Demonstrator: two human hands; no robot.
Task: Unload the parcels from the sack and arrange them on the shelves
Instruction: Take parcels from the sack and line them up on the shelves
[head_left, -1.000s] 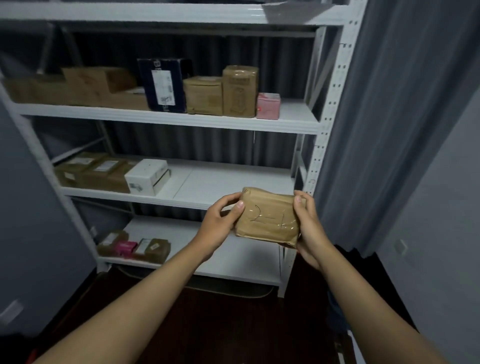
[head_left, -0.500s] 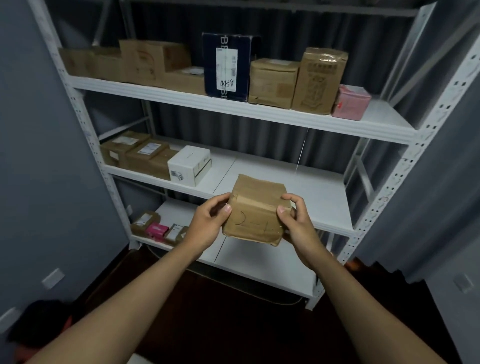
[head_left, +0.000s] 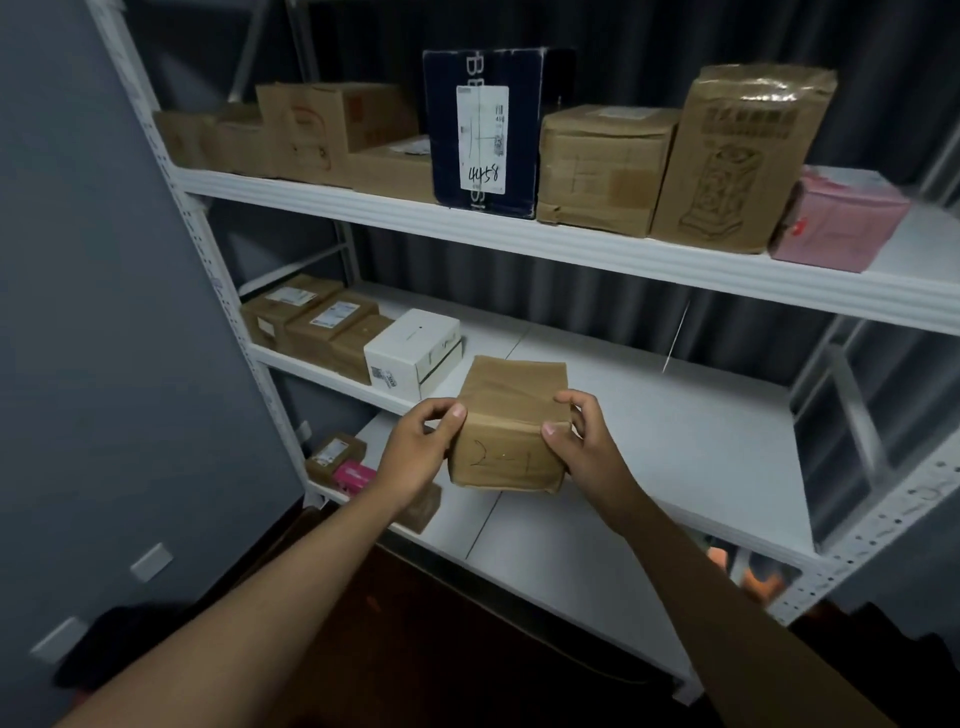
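A brown box on the bottom shelf (head_left: 519, 540) is sitting partly hidden behind the left hand (head_left: 415, 452). Both hands, the right hand (head_left: 587, 447) too, are pinching the brown parcel (head_left: 511, 421) with curled fingers at the middle shelf (head_left: 675, 431) front edge, just beside the white box (head_left: 410, 351).

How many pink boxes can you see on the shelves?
2. One pale pink box sits at the right end of the upper shelf; one small bright pink box sits on the bottom shelf, left. Others may be hidden.
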